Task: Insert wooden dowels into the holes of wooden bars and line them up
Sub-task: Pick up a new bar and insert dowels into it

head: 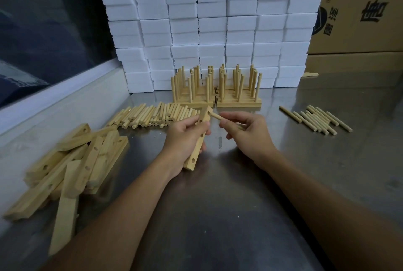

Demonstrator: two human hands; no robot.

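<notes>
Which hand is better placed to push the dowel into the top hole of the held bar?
The right hand: it pinches the short round wooden dowel beside that hole, while the left hand grips the flat drilled wooden bar.

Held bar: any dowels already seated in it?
No. The bar gripped by the left hand shows only empty holes, and the right hand holds a dowel just outside the top hole.

Pale matt wooden bar [199,140] and dowel [216,116] in grip; beneath, dull-sheened brushed steel tabletop [218,194]; beyond, grainy white foam blocks [218,20].
</notes>
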